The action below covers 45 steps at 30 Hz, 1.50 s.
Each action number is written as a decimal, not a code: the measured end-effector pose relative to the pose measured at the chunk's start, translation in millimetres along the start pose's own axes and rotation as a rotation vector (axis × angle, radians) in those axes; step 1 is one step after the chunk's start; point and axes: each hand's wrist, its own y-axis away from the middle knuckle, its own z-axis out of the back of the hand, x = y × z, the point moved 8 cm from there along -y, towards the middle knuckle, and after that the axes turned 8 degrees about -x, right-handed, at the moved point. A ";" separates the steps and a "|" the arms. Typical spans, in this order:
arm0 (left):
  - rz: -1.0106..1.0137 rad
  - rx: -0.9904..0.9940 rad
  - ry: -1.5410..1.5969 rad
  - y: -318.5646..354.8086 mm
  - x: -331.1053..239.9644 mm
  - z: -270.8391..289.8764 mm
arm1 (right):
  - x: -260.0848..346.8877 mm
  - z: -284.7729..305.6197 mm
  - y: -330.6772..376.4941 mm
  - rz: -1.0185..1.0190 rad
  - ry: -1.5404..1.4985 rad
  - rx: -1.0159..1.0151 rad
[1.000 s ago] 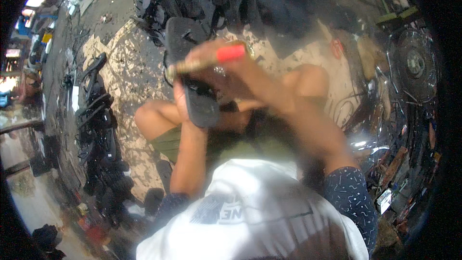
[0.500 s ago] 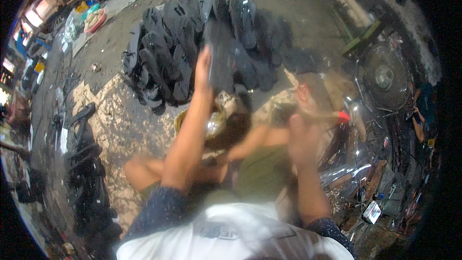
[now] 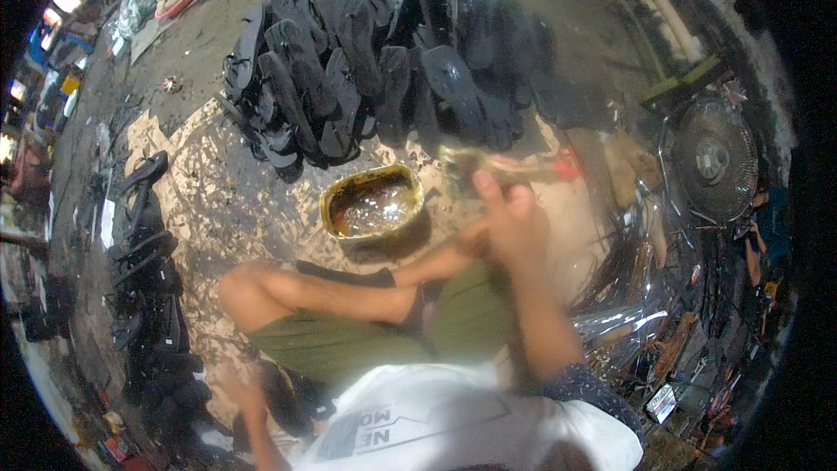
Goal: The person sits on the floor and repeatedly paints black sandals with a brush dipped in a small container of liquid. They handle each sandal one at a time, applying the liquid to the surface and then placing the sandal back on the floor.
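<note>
My right hand (image 3: 514, 218) is closed round a brush (image 3: 466, 172) with pale bristles, blurred, and a red patch shows at its handle end. It is above my bent leg, right of a yellow-rimmed basin (image 3: 417, 201) that holds a shiny, wet-looking liquid. My left hand (image 3: 240, 392) is low at the left, beside my knee and a row of black sandals (image 3: 148, 270). Motion smears its fingers, and a dark shape next to it is too blurred to name. Ahead, several dark footwear soles (image 3: 356, 35) lean close together in rows.
Stained brown cardboard (image 3: 205, 209) covers the floor round my crossed legs. A fan (image 3: 711, 161) stands at the right, above scattered tools and scraps. Far left is a red basin (image 3: 181, 2) with pale contents. A green frame (image 3: 684, 80) stands at the back right.
My left hand has left the rows of soles and come back to the lower left beside my body. My right hand has moved up and left with the brush, nearer the basin.
</note>
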 end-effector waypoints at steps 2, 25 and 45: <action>0.089 0.576 -0.340 89.8 65.7 -61.7 | -2.2 -32.3 -6.8 0.071 -0.150 0.064; -0.042 -0.322 0.367 -17.9 -12.0 64.8 | -92.5 -138.4 -15.7 0.361 0.581 0.650; -0.220 -0.308 0.314 -43.0 -153.0 43.3 | 9.6 -9.7 -55.1 0.417 0.625 0.165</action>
